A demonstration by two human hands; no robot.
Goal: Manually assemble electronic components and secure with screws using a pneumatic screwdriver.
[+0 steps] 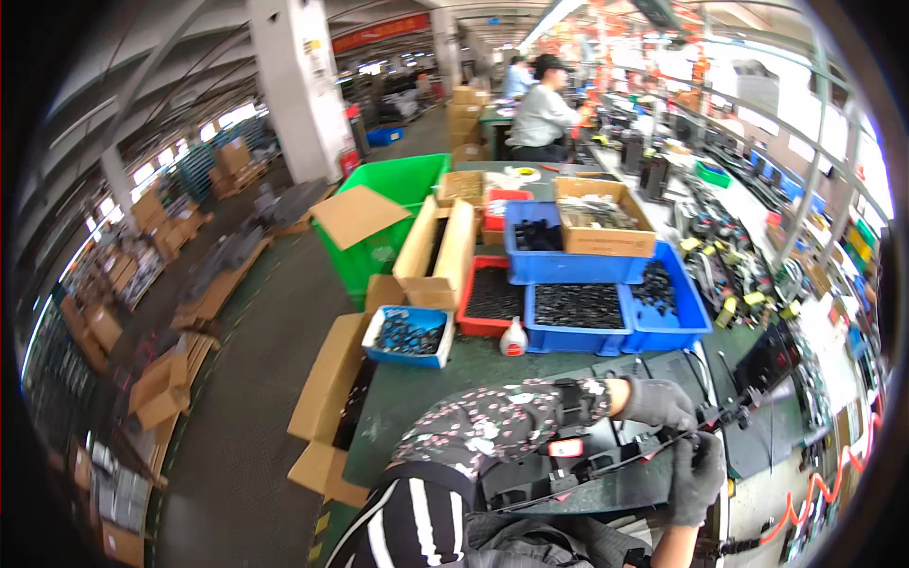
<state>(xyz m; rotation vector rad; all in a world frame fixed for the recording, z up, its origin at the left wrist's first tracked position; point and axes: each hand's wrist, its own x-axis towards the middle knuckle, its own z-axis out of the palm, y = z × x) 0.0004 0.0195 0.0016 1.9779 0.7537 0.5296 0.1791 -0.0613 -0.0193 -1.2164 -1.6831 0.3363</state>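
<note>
A long black bar-like assembly (606, 464) with several raised bracket-like parts lies slantwise over the near edge of the green table, rising toward the right. On its far side my left hand (658, 402), in a grey glove, is curled at the bar's upper right part. My right hand (699, 478), also gloved in grey, has its fingers bent and pressed together at the near side of the same bar. Whether a small part sits between those fingers cannot be made out. A white label with a red border (565, 448) shows near the bar's middle.
Blue bins (578, 343) of black parts stand beyond my hands, beside a red bin (478, 327) and a white squeeze bottle (513, 339). A carton (606, 241) rests on top. Left are a blue-white box (379, 352) and a green bin (355, 270). A person (544, 118) sits farther off.
</note>
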